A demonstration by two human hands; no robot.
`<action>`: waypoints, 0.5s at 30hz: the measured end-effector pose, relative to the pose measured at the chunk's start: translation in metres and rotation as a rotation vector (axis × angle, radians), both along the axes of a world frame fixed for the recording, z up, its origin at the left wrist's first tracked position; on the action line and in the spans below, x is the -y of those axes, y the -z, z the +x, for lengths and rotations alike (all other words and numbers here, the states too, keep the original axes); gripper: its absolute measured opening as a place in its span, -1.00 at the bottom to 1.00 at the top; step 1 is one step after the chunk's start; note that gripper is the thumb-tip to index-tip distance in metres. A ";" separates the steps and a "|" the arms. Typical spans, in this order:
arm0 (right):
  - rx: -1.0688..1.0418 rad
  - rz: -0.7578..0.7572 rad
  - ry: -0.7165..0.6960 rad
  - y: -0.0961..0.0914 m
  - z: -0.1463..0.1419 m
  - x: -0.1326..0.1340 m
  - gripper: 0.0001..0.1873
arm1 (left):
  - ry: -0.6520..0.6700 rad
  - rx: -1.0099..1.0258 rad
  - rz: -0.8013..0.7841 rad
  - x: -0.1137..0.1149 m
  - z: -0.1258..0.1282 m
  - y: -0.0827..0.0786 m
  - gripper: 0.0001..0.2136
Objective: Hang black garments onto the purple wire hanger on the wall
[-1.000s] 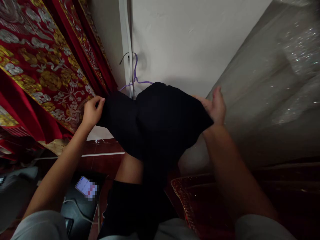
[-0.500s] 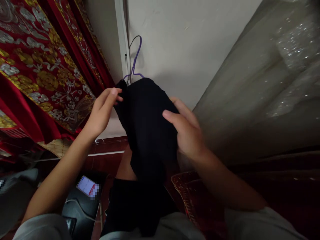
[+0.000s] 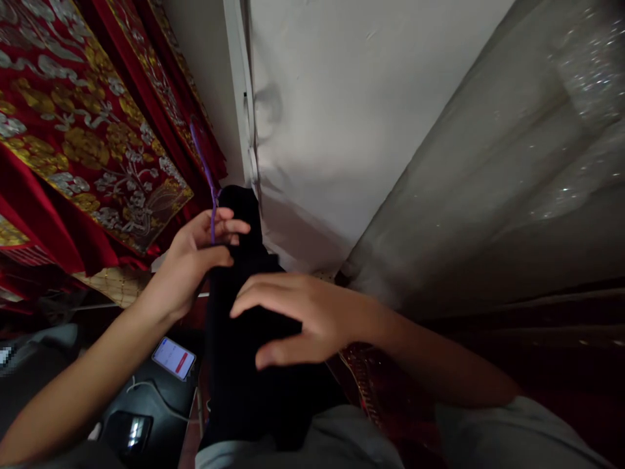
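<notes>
A black garment (image 3: pixel 247 365) hangs in front of me on a purple wire hanger (image 3: pixel 206 176), folded narrow and reaching down to my lap. My left hand (image 3: pixel 195 257) pinches the hanger's stem and the top of the cloth, fingers closed. Lower down, my right hand (image 3: pixel 297 316) lies across the front of the garment with the fingers stretched flat and the thumb under, pressing the cloth.
Red fabric with gold and silver embroidery (image 3: pixel 83 124) hangs at the left. A white wall (image 3: pixel 351 98) and a pale glittery drape (image 3: pixel 512 163) fill the right. A lit phone (image 3: pixel 174 357) lies on a dark bag at the lower left. A red embroidered cushion (image 3: pixel 390 397) sits under my right arm.
The garment was spread wide between both hands and has been gathered into a narrow fold. It and the hanger moved down and left; my right hand slid across onto its front.
</notes>
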State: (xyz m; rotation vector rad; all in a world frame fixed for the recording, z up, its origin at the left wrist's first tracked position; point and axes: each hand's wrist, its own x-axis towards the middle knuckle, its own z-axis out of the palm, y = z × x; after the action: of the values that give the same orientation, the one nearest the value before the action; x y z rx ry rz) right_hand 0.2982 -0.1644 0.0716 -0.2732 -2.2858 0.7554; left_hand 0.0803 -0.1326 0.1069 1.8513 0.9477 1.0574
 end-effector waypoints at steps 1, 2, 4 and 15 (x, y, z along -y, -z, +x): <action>-0.074 0.064 0.072 0.003 0.004 -0.011 -0.77 | 0.031 -0.046 0.000 0.007 -0.004 0.003 -0.66; -0.159 0.109 0.194 0.007 0.009 -0.025 -0.82 | 0.059 -0.093 0.001 0.014 -0.010 0.004 -0.61; -0.277 0.138 0.474 0.017 0.022 -0.053 -0.77 | 0.095 -0.200 0.021 0.025 -0.023 0.004 -0.56; -0.408 -0.625 0.639 0.049 0.075 -0.119 -0.50 | -0.330 -0.154 0.397 -0.025 -0.074 0.005 -0.77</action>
State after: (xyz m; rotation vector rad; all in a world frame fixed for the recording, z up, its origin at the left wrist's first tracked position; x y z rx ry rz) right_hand 0.3734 -0.0457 0.0221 -0.9799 -1.4020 1.0337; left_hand 0.0062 -0.1076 0.1021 2.1704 1.2336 1.3970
